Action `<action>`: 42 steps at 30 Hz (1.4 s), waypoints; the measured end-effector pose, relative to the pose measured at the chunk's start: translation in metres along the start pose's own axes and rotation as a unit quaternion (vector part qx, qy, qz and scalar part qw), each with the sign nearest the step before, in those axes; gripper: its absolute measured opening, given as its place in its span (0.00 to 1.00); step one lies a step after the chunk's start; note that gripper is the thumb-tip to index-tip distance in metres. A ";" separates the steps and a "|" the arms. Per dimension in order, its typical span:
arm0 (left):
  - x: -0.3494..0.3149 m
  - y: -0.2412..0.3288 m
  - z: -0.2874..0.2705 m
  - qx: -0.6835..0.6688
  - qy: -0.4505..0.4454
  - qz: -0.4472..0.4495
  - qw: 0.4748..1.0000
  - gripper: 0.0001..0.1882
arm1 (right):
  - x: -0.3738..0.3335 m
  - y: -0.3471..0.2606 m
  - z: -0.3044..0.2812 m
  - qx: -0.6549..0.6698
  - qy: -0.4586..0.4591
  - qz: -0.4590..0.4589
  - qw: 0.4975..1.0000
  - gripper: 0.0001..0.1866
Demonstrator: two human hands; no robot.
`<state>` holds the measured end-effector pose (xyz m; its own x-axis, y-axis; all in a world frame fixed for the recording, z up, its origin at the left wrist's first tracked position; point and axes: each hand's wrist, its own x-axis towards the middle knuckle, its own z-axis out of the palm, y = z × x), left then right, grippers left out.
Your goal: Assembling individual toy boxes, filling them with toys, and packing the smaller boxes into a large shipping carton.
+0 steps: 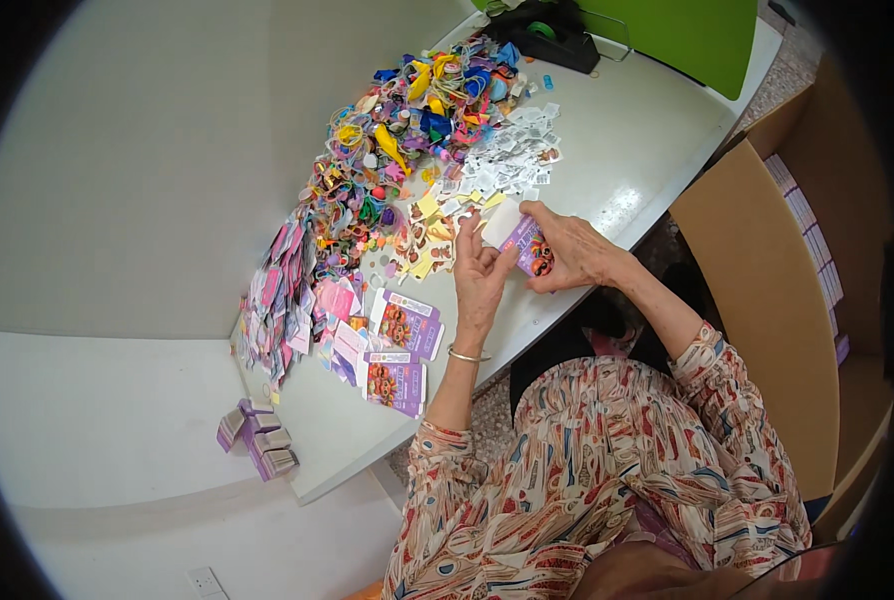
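Above the near edge of the table I hold a small purple card box (532, 248) with colourful pictures on it and a white flap at its top left. My right hand (579, 250) grips the box from its right side, thumb and fingers wrapped round it. Against its left side, by the flap, are the thumb and fingers of my left hand (480, 280), pinching there. Two flat purple cartons (407, 325) with similar pictures lie to the left of my left wrist. Just beyond my hands are loose yellow and brown stickers (432, 235) and a heap of small white packets (515, 150).
A long pile of colourful trinkets (387, 145) runs along the partition. Pink and purple cards (279, 290) are stacked at the left, with purple bundles (259, 437) beyond them. A large cardboard box (767, 300) stands at the right, holding purple packs. A black object (542, 35) lies at the back.
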<state>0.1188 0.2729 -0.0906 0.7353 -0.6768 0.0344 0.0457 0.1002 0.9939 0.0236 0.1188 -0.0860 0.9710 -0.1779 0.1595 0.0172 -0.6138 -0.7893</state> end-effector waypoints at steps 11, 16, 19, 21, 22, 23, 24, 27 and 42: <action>-0.001 -0.007 -0.009 0.190 -0.002 0.121 0.974 0.12 | -0.007 0.007 0.009 -0.023 -0.025 0.020 0.999 0.52; 0.009 0.007 -0.009 0.056 -0.041 -0.118 0.991 0.14 | -0.010 0.007 0.008 -0.020 -0.043 0.004 0.999 0.51; 0.003 0.003 -0.010 0.104 -0.044 -0.100 0.989 0.15 | -0.011 0.005 0.008 -0.019 -0.054 0.003 0.998 0.50; 0.001 0.001 -0.009 0.159 -0.037 -0.082 0.983 0.15 | -0.012 0.005 0.008 -0.018 -0.055 -0.001 0.998 0.49; 0.000 0.002 -0.008 0.181 -0.027 -0.069 0.981 0.14 | -0.012 0.006 0.008 -0.017 -0.056 -0.004 0.998 0.48; -0.002 0.002 -0.007 0.204 -0.018 -0.057 0.977 0.13 | -0.012 0.006 0.008 -0.015 -0.058 -0.008 0.998 0.48; -0.002 0.002 -0.008 0.204 -0.016 -0.058 0.977 0.13 | -0.012 0.006 0.008 -0.015 -0.059 -0.009 0.998 0.48; -0.001 0.000 -0.011 0.195 -0.003 -0.035 0.980 0.11 | -0.011 0.005 0.009 -0.015 -0.063 -0.020 0.998 0.49; -0.014 0.014 0.006 0.454 -0.009 0.138 0.880 0.11 | -0.013 0.003 0.009 -0.020 -0.069 0.000 0.997 0.52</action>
<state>0.1048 0.2797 -0.0770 0.6218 -0.7309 0.2814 -0.6984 -0.3548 0.6216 0.0133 0.1257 -0.0957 0.9947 -0.0710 0.0745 0.0113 -0.6443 -0.7647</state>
